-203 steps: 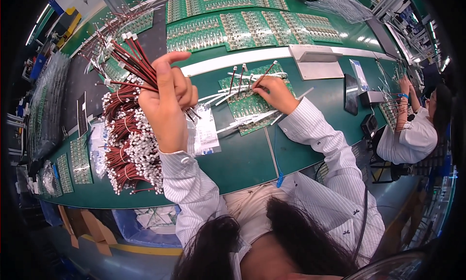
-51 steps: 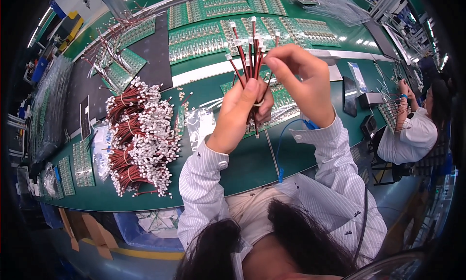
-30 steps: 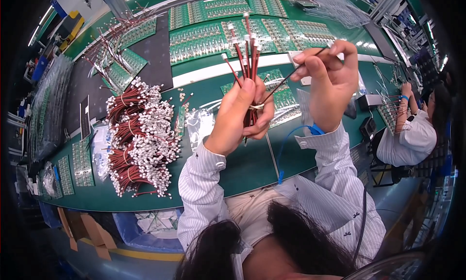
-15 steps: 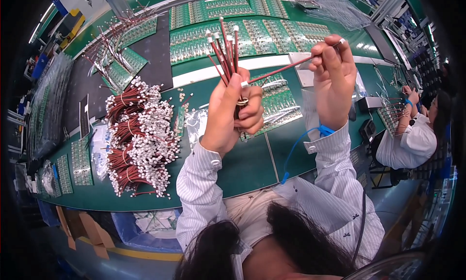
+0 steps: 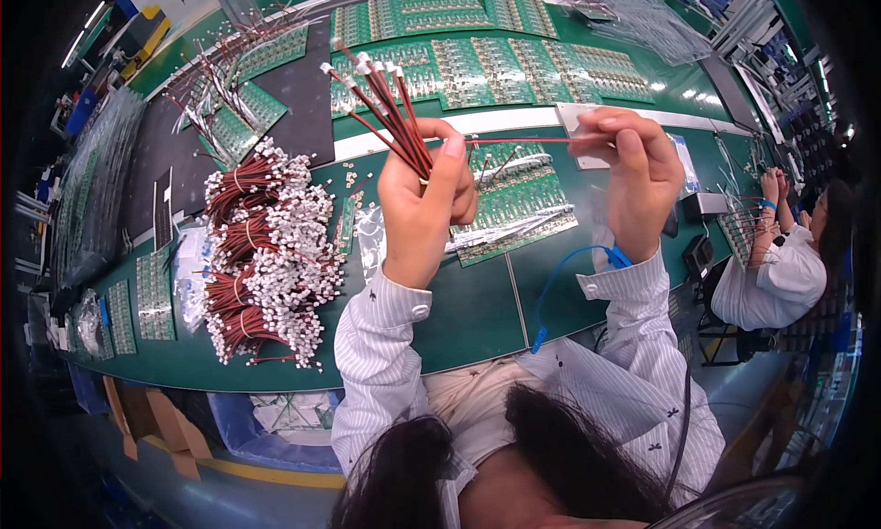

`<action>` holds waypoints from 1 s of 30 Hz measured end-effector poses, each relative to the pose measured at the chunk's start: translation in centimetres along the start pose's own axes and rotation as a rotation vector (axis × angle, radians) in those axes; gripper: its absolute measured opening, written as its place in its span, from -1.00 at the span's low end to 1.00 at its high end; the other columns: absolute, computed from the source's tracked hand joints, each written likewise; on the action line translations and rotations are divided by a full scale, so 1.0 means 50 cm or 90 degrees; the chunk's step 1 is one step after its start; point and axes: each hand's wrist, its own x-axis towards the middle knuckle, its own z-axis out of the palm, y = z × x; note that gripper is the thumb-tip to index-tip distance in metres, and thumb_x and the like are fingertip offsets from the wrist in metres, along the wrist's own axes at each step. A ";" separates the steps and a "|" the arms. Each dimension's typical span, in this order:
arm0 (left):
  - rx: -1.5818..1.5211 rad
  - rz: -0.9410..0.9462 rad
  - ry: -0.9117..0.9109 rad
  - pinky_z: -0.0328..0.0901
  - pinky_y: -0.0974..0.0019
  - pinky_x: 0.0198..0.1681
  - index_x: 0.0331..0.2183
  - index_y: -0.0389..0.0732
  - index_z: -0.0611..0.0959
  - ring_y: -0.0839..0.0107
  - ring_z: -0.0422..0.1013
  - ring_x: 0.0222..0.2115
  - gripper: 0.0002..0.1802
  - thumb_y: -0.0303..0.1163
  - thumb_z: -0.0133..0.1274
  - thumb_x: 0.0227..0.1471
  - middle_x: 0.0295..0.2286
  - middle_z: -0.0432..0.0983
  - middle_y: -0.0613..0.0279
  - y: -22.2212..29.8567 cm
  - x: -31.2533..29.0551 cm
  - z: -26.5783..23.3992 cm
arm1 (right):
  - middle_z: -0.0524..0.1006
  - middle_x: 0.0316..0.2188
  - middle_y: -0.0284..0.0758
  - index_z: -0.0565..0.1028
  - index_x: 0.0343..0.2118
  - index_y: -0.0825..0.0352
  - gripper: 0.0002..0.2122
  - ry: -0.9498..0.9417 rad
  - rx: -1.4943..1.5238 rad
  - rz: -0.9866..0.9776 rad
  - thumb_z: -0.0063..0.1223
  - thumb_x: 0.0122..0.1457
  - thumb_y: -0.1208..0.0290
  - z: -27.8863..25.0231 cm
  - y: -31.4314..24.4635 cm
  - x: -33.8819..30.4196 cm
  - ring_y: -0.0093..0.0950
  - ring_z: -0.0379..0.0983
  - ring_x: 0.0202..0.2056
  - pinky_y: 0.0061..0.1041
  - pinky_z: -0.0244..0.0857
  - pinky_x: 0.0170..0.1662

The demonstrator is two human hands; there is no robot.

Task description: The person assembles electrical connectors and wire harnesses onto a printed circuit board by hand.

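Observation:
My left hand is closed round a small bunch of dark red wire leads, whose white connectors fan out above the fingers. One red lead runs almost level from the left fingers to my right hand, which pinches its other end between thumb and fingers. The connector at that end is hidden in the grip. Below and between the hands lies a green circuit board panel with white wires across it. Left of my hands, several banded bundles of red leads with white connectors are piled on the green table.
Rows of green circuit board panels cover the far side of the table. More panels with wires lie on a black mat at the far left. A blue wrist strap cord hangs from my right wrist. A co-worker sits at the right.
The bunch in my left hand now tilts left. My right hand has lowered, and the lead between the hands has gone from sloping to nearly level.

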 end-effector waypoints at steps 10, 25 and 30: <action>0.045 0.055 0.030 -0.13 0.53 -0.78 -0.36 -0.30 0.36 0.73 -0.04 -0.82 -0.87 -0.47 -0.10 -0.01 -0.78 0.10 0.48 0.014 0.008 -0.019 | 0.48 -0.52 -0.29 0.44 -0.39 0.51 -0.89 -0.298 -0.185 0.232 -0.06 -0.01 0.64 -0.034 0.006 -0.006 -0.57 0.42 -0.47 -0.66 0.33 -0.39; 0.091 -0.039 0.072 -0.19 0.53 -0.77 -0.40 -0.29 0.42 0.75 -0.11 -0.82 -0.86 -0.42 -0.07 -0.02 -0.80 0.04 0.52 0.003 0.012 -0.021 | 0.45 -0.62 -0.34 0.41 -0.53 0.43 -0.92 -0.411 -0.342 0.237 0.02 -0.06 0.53 -0.022 0.049 -0.022 -0.58 0.40 -0.58 -0.63 0.28 -0.49; 0.014 -0.048 0.064 -0.18 0.55 -0.77 -0.27 -0.35 0.42 0.75 -0.11 -0.82 -0.73 -0.36 -0.15 0.02 -0.81 0.00 0.52 0.039 0.006 -0.036 | 0.45 -0.64 -0.30 0.40 -0.48 0.45 -0.91 -0.315 -0.268 0.330 -0.01 -0.04 0.54 -0.041 0.105 -0.029 -0.61 0.45 -0.49 -0.65 0.34 -0.42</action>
